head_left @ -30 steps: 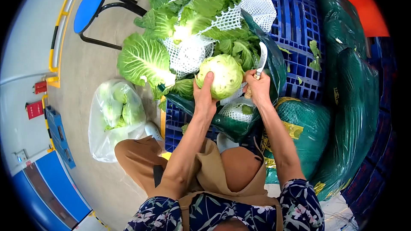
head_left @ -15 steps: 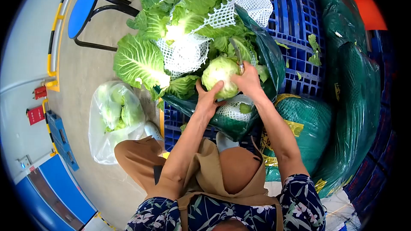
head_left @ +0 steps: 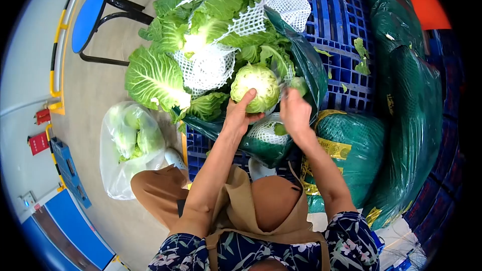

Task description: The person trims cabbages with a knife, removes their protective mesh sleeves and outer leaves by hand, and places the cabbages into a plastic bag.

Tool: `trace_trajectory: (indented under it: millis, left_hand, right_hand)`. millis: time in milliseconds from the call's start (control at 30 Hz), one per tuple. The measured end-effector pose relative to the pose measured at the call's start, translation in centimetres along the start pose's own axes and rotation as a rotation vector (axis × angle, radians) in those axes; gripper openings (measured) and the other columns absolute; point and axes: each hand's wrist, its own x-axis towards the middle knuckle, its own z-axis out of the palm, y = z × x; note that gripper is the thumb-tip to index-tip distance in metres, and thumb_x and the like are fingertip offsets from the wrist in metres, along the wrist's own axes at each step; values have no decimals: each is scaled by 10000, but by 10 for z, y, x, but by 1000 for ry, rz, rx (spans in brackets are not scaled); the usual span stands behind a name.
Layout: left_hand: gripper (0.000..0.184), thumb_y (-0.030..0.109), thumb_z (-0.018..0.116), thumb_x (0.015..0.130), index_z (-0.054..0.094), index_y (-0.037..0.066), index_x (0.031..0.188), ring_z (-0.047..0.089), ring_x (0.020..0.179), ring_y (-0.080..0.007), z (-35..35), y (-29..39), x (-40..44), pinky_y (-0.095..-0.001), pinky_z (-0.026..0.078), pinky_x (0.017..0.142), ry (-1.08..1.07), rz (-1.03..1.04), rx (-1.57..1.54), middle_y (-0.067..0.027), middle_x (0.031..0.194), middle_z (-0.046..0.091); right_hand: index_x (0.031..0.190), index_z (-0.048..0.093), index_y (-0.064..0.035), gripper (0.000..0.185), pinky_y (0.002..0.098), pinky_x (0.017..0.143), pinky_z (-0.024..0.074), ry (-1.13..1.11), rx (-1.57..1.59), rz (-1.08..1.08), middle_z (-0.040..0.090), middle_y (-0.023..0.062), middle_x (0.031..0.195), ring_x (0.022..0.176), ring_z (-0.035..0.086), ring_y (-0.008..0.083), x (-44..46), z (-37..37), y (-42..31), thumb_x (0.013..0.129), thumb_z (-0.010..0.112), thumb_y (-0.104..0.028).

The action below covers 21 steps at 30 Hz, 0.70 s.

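A round pale green cabbage (head_left: 255, 88) rests in my left hand (head_left: 241, 113), the thumb on its top face and the fingers beneath. Just right of it my right hand (head_left: 295, 110) is closed; the knife in it is smeared by motion and barely shows. A loose piece of leaf (head_left: 298, 85) is by the knuckles. Both hands are over an open dark green bag (head_left: 309, 62) that holds a cabbage in white foam net (head_left: 267, 133). Large outer leaves (head_left: 156, 78) and white netting (head_left: 208, 69) are heaped beyond and to the left.
The bag lies on blue pallets (head_left: 337, 25) with leaf scraps (head_left: 361, 56). Full green sacks (head_left: 414, 120) line the right. A clear bag of vegetables (head_left: 131, 143) stands on the floor at left, below a blue stool (head_left: 89, 19).
My right hand moved in to the cabbage with the knife, then back off to its right. The cabbage has turned in my left hand, and the whole view has shifted slightly.
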Motion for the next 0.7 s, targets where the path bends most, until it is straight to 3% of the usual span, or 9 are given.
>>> trace_trajectory:
  millis: [67, 233, 333, 400, 467, 533, 567, 667, 700]
  left_hand:
    - [627, 356, 744, 790, 454, 83, 1274, 610, 996, -288, 6, 2, 2, -465, 566, 675, 76, -23, 19, -135, 1172, 573]
    - [629, 395, 733, 793, 495, 35, 1250, 598, 1020, -297, 18, 12, 4, -500, 553, 728, 128, -49, 74, -151, 1173, 574]
    - [649, 396, 732, 792, 487, 13, 1255, 593, 1030, -299, 16, 11, 10, -504, 547, 754, 126, -65, 100, -159, 1171, 573]
    - [664, 394, 732, 792, 479, -4, 1258, 594, 1030, -299, 19, 14, 11, -504, 545, 766, 146, -60, 111, -162, 1172, 573]
    - [688, 461, 678, 814, 436, 56, 1315, 551, 1106, -311, 6, 18, 14, -516, 527, 822, 87, -61, 81, -171, 1251, 522]
    - [694, 503, 641, 828, 413, 98, 1343, 518, 1155, -321, -19, 13, 13, -526, 511, 857, 68, -86, -13, -168, 1305, 483]
    - [692, 539, 599, 840, 386, 146, 1368, 476, 1205, -334, -30, 13, 15, -531, 488, 903, 38, -111, -25, -151, 1358, 437]
    - [709, 555, 576, 846, 358, 161, 1395, 466, 1221, -320, -45, 11, 16, -535, 475, 916, -17, -112, -72, -137, 1366, 441]
    - [714, 553, 587, 839, 350, 167, 1392, 484, 1204, -317, -45, 8, 15, -524, 494, 892, -4, -111, -90, -134, 1352, 452]
  right_hand:
    - [854, 459, -21, 157, 439, 520, 515, 16, -106, -135, 572, 195, 761, 536, 585, 369, -9, 8, -4, 745, 568, 14]
    - [852, 446, -14, 151, 474, 544, 512, -168, -75, -78, 589, 230, 784, 600, 616, 406, 6, 24, 21, 752, 555, 15]
    - [902, 482, 19, 166, 483, 551, 512, -204, -51, -94, 615, 282, 752, 622, 624, 430, 29, 40, 51, 749, 546, 25]
    - [996, 525, 98, 325, 477, 618, 520, -273, -118, 1, 602, 313, 735, 647, 633, 418, 38, 74, 93, 690, 601, 18]
    - [1078, 472, 117, 334, 473, 606, 496, -287, -171, -24, 605, 324, 749, 695, 623, 455, 41, 82, 105, 784, 560, -14]
    - [1090, 494, 85, 312, 465, 610, 491, -404, 80, 133, 614, 313, 769, 699, 619, 461, 46, 60, 98, 808, 546, -36]
    - [1050, 518, 46, 250, 431, 535, 481, -316, 90, 40, 614, 254, 715, 621, 641, 379, 45, 55, 98, 830, 552, -69]
    - [883, 562, 50, 187, 407, 634, 493, -388, 401, 294, 606, 250, 726, 686, 634, 363, 48, -9, 27, 827, 614, -122]
    - [872, 563, 50, 247, 377, 625, 493, -399, 502, 416, 613, 195, 703, 652, 626, 300, 45, -11, 16, 832, 647, -178]
